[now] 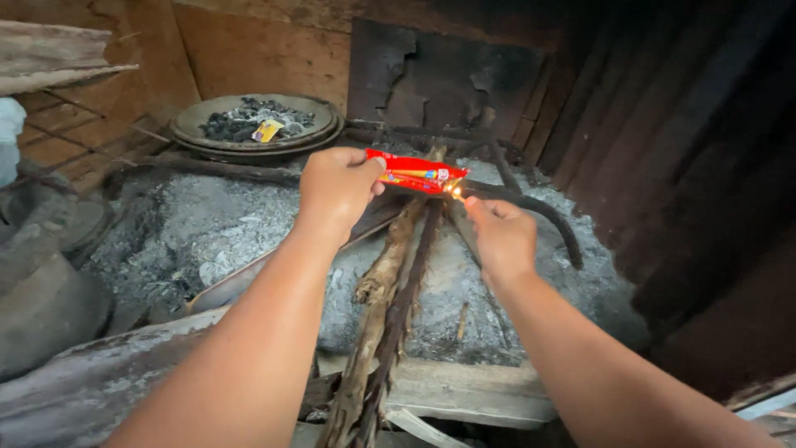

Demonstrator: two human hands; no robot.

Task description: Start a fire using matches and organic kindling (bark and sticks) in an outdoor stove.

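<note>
My left hand point(336, 189) grips one end of a red plastic wrapper point(419, 173) and holds it level above the ash bed. My right hand point(500, 235) pinches a small lit match point(456, 193), whose flame touches the wrapper's right end. Below both hands several long sticks of firewood point(390, 299) lie across the grey ash point(215, 232), pointing away from me.
A round metal pan point(257, 126) with charcoal bits and a yellow scrap sits at the back left. Blackened curved branches point(539, 211) lie at the right of the ash. Wooden boards point(464, 390) edge the hearth in front. Dark pots point(41, 282) stand at the left.
</note>
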